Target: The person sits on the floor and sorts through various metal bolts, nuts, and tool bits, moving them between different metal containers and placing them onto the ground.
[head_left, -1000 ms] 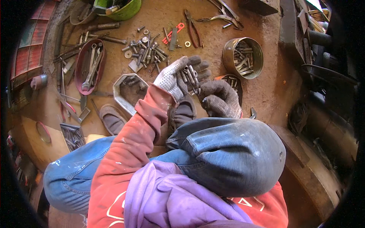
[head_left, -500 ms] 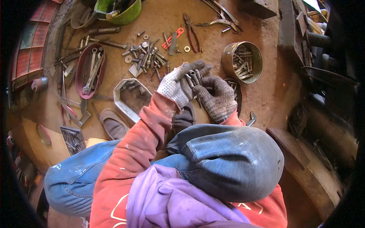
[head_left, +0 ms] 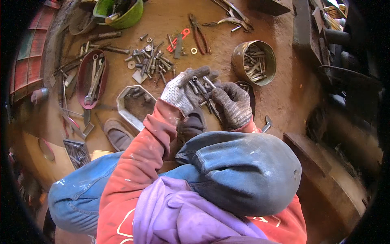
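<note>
My left hand (head_left: 178,92), in a white dotted work glove with dark fingertips, is cupped around several small metal tubes or pins (head_left: 195,87). My right hand (head_left: 236,105), in a worn grey knit glove, pinches one slim metal pin (head_left: 209,82) between thumb and fingers, right beside the left palm. Beyond the hands lies a loose pile of bolts and pins (head_left: 153,63) with washers among it. A round tin (head_left: 236,67) holding similar metal pieces stands to the right of the pile.
Near my left foot sits an eight-sided metal tray (head_left: 125,107). Left of it, a reddish oval container (head_left: 84,79) holds spanners. Pliers (head_left: 198,36), a red slotted piece (head_left: 185,32) and a green bucket (head_left: 136,18) are farther off. Heavy dark metal parts (head_left: 345,81) line the right.
My right hand has drawn slightly back from the left palm, and one pin now shows clearly at its fingertips. The whole view has shifted a little.
</note>
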A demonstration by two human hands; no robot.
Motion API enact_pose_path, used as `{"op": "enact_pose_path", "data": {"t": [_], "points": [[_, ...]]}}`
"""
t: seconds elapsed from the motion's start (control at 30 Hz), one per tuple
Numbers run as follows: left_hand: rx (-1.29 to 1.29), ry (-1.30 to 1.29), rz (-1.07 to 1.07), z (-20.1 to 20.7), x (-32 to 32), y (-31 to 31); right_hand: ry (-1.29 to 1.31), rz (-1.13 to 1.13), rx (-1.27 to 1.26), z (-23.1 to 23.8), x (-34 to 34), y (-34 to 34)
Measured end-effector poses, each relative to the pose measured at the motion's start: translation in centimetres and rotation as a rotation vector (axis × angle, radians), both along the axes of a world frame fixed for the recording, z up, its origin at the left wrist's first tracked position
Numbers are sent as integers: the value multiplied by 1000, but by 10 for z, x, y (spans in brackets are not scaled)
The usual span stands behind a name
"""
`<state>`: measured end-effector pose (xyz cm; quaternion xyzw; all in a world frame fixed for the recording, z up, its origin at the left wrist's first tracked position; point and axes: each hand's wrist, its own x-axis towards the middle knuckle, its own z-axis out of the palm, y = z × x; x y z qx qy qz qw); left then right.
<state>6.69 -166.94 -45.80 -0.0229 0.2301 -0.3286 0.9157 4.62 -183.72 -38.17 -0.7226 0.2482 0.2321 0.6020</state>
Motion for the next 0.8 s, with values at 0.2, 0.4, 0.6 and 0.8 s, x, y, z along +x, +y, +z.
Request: {"op": "enact_pose_path", "data": {"t": [0.2, 0.4, 0.6, 0.8], "points": [[-95, 61, -41, 2, -1, -8, 30, -180, 226, 3, -20, -23], [-49, 59, -16, -18, 3, 4, 33, -183, -132, 2, -72, -86], [8, 31, -27, -19, 7, 4, 73, -433, -44, -2, -120, -123], [-20, 9, -34, -18, 10, -2, -20, -396, 3, -9, -120, -113]]}}
